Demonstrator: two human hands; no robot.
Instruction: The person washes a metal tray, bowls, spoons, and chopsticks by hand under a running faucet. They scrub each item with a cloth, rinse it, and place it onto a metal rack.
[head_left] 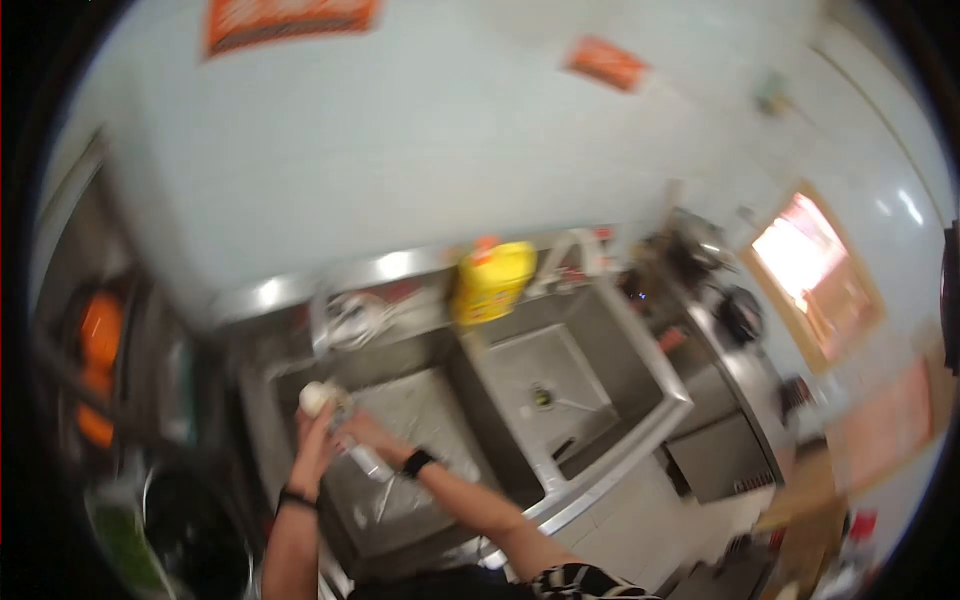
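Note:
Over the left sink basin, my left hand is closed around a pale, rounded object whose kind is blurred. Close beside it, my right hand has its fingers curled in against the same spot. A greyish, shiny patch shows between the two hands, too smeared to name. Below the right hand is a whitish, glossy strip; whether the fingers hold it cannot be made out. A tap rises behind my hands at the basin's back edge.
A yellow bottle with an orange cap stands behind the divider. The right basin has a drain and a second tap. Orange items sit on a rack at left, above a dark round container. Cookware stands at right.

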